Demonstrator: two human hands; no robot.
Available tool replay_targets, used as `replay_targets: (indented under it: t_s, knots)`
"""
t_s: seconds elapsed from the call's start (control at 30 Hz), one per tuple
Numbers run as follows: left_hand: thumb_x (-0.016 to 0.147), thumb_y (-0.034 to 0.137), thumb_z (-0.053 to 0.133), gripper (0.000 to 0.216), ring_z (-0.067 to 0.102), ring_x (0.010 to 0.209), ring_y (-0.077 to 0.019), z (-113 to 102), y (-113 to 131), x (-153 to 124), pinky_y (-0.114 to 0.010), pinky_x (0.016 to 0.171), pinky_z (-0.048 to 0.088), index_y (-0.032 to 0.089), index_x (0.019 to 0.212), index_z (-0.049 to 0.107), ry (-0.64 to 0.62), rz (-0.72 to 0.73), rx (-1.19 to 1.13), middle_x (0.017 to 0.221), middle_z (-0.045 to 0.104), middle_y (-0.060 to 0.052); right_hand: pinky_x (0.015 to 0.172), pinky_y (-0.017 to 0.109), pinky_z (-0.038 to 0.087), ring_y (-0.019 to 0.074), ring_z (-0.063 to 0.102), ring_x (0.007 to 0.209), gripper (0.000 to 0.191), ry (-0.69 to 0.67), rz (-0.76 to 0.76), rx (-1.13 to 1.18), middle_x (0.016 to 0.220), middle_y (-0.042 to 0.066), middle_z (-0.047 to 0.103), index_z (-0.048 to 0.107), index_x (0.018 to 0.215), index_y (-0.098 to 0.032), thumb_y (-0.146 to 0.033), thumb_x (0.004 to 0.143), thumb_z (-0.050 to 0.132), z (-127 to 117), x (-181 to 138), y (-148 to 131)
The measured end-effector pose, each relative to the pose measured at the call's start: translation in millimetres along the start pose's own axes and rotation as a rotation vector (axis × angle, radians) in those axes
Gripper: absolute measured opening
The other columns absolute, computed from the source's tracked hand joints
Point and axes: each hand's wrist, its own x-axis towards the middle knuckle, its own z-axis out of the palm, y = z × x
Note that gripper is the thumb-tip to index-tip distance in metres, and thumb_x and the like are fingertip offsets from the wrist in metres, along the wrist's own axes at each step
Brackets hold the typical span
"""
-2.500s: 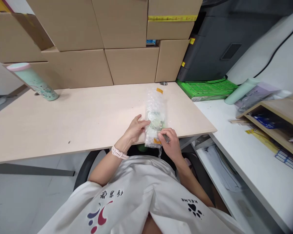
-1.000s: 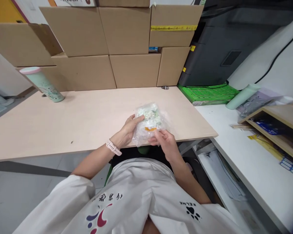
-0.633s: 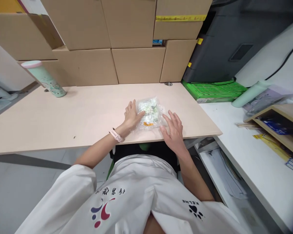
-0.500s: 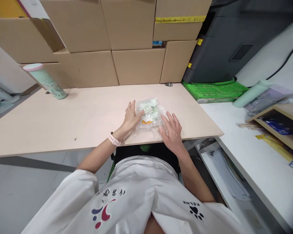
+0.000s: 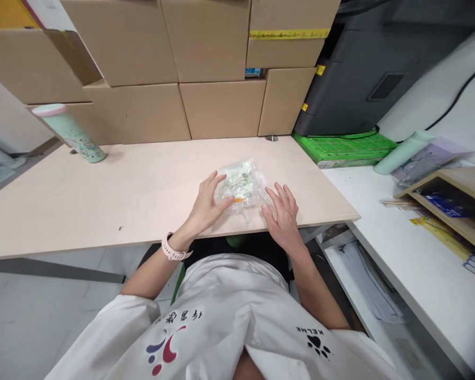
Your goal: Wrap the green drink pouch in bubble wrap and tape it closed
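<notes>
A clear bubble-wrap packet with pale green contents and an orange strip along its lower edge lies flat on the wooden desk. At its left edge is my left hand, fingers spread and thumb reaching over the lower left corner by the orange strip. My right hand is at the packet's right edge, its fingers apart and slightly curved. Neither hand grips anything. Whether the fingertips press on the wrap I cannot tell.
Cardboard boxes are stacked along the back. A green tumbler with a pink lid stands at the left. To the right are a green box, a dark grey machine, a pale green cylinder and a wooden shelf unit.
My left hand has moved down and a little left, uncovering more of the packet's left side. My right hand has shifted slightly right. The packet has hardly moved.
</notes>
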Motion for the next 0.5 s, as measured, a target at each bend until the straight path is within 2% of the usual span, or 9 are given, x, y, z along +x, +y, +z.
replay_targets:
  t_s: [0.1,0.2,0.27,0.33,0.4,0.5]
  knots:
    - [0.056,0.030,0.093,0.062,0.022,0.152,-0.0394,14.6,9.1,-2.5,-0.049,0.125,0.012,0.028,0.113,0.070,-0.091,0.008,-0.070,0.146,0.053,-0.007,0.118,0.073,0.021,0.0340,0.025,0.151,0.049,-0.009,0.013,0.034,0.158,0.001,0.038,0.050,0.143,-0.037,-0.033,0.095,0.056,3.0,2.8,-1.2]
    - [0.045,0.018,0.095,0.067,0.014,0.153,-0.0429,35.7,12.8,3.1,-0.051,0.125,0.006,0.026,0.107,0.071,-0.093,-0.065,-0.206,0.144,0.056,-0.009,0.110,0.067,0.041,0.0341,0.033,0.147,0.051,-0.040,0.066,0.164,0.158,0.004,0.038,0.050,0.143,-0.035,-0.034,0.093,0.057,11.5,7.8,1.1]
    - [0.047,0.011,0.092,0.063,0.018,0.152,-0.0428,47.1,13.2,9.3,-0.049,0.124,0.014,0.025,0.105,0.070,-0.056,-0.133,-0.293,0.138,0.059,-0.011,0.096,0.059,0.056,0.0336,0.042,0.142,0.048,-0.041,0.116,0.253,0.154,0.006,0.042,0.053,0.140,-0.034,-0.037,0.092,0.056,19.6,12.3,5.4]
    - [0.054,0.008,0.088,0.059,0.026,0.150,-0.0416,52.7,13.0,15.2,-0.045,0.120,0.024,0.024,0.107,0.070,-0.026,-0.179,-0.321,0.132,0.062,-0.012,0.084,0.052,0.063,0.0326,0.052,0.132,0.043,-0.010,0.154,0.322,0.147,0.008,0.049,0.060,0.133,-0.032,-0.040,0.091,0.056,27.2,18.1,9.6]
    - [0.057,0.006,0.085,0.058,0.035,0.144,-0.0416,51.5,12.5,19.9,-0.043,0.115,0.031,0.024,0.111,0.070,-0.006,-0.202,-0.310,0.122,0.065,-0.012,0.081,0.049,0.063,0.0308,0.060,0.121,0.035,0.035,0.166,0.350,0.137,0.009,0.056,0.066,0.122,-0.030,-0.040,0.091,0.054,32.5,25.6,10.8]
    - [0.061,0.005,0.079,0.058,0.051,0.128,-0.0393,39.5,10.2,23.6,-0.043,0.110,0.036,0.024,0.116,0.070,0.027,-0.175,-0.260,0.103,0.068,-0.009,0.086,0.047,0.061,0.0276,0.064,0.110,0.028,0.056,0.141,0.305,0.121,0.008,0.064,0.071,0.109,-0.029,-0.035,0.091,0.051,35.3,39.5,3.9]
